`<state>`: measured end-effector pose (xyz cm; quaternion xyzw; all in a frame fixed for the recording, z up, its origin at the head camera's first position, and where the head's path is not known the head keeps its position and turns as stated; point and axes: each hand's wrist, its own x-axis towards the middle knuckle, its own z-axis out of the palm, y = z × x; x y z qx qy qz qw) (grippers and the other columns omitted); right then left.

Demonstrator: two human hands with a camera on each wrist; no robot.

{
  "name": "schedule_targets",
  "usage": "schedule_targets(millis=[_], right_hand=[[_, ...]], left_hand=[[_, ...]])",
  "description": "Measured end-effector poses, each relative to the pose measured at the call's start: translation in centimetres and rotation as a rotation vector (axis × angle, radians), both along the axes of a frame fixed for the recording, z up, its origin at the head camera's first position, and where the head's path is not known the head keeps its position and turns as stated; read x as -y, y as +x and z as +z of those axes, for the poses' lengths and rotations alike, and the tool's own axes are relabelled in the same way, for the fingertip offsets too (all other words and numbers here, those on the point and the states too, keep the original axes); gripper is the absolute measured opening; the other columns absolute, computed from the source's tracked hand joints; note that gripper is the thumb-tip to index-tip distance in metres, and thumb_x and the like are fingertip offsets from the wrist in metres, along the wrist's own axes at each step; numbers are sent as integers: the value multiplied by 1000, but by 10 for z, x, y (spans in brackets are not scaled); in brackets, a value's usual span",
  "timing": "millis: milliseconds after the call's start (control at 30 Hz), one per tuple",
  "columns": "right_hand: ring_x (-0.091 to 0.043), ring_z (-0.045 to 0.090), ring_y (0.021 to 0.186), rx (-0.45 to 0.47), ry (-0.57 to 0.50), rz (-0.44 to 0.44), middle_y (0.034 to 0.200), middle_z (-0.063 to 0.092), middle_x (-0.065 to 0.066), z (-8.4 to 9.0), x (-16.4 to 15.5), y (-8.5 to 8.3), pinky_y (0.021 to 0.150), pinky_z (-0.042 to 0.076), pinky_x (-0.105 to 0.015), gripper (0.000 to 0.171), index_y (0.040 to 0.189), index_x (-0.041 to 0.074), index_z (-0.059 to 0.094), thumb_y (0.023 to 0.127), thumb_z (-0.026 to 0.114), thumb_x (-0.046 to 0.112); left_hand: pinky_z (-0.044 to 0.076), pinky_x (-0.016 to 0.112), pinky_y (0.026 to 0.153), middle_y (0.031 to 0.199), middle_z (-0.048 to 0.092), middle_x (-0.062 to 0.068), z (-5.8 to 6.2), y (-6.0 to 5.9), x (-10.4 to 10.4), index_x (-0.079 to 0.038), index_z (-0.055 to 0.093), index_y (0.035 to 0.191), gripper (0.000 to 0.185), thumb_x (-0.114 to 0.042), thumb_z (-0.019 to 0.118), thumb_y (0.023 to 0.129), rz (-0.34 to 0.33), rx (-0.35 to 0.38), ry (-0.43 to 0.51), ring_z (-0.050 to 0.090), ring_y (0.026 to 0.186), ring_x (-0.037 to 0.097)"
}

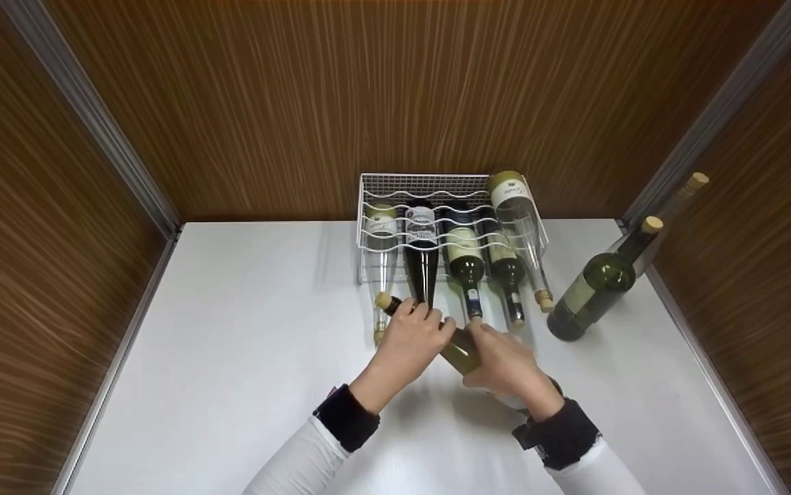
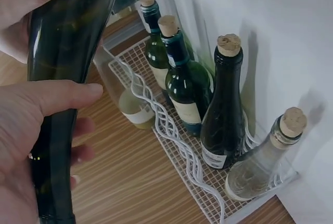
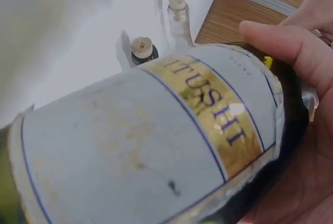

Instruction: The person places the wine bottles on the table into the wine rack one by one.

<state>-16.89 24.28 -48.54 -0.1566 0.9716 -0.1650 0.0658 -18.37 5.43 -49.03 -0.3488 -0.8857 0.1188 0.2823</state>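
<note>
Both hands hold a dark green wine bottle (image 1: 459, 356) slantwise over the table, its cork end toward the upper left. My left hand (image 1: 409, 340) grips the neck; the thumb and curled fingers show around it in the left wrist view. My right hand (image 1: 505, 361) holds the bottle's body, beside a pale label (image 3: 99, 146) with a gold band. Just beyond the hands, a white wire rack (image 1: 360, 227) holds corked bottles lying with necks toward me: a clear bottle (image 1: 382, 227), a dark bottle (image 1: 421, 258) and two green ones (image 1: 466, 267).
Another clear bottle (image 1: 514, 196) lies on the rack's upper tier at the right. A green bottle (image 1: 598, 289) stands to the right of the rack, with a clear bottle (image 1: 674, 203) behind it. Wood-grain panels (image 1: 265, 103) enclose the white table (image 1: 251, 295) at the back and sides.
</note>
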Motion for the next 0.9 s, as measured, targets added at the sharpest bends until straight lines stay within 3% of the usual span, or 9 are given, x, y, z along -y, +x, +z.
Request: schedule_targets(millis=[133,267,500,733,900], right_hand=[[-29,59,83,-17,35,-10,102,61,-4,-5,5,1,62,48,-46,71,118,12,60,53,87,20],[-26,60,81,-31,25,5,98,61,-1,-9,7,2,63,47,-46,71,116,15,64,50,88,21],[-15,56,77,61,-80,41,90,62,9,-14,8,3,67,45,-39,71,117,22,62,51,87,22],[-15,56,80,119,-108,68,95,64,7,-15,11,2,73,46,-40,70,118,20,62,53,88,21],[-16,57,85,96,-137,142,101,64,5,-16,14,1,75,47,-41,69,120,20,65,56,90,21]], left_hand=[[47,31,58,78,67,-2,-4,0,4,-21,70,93,12,-21,75,82,31,64,-9,62,65,16],[45,31,45,66,64,-4,-4,1,11,-20,68,83,12,-20,78,77,36,149,-12,59,53,14],[45,32,45,64,64,-7,-3,3,28,-23,66,85,33,-39,87,66,31,306,-39,58,52,15],[47,30,53,77,69,-6,-8,7,44,-30,66,124,59,-53,82,72,-12,488,-17,61,63,12],[46,31,54,75,65,-7,-11,11,60,-21,66,102,43,-52,79,75,-17,597,56,58,63,11]])
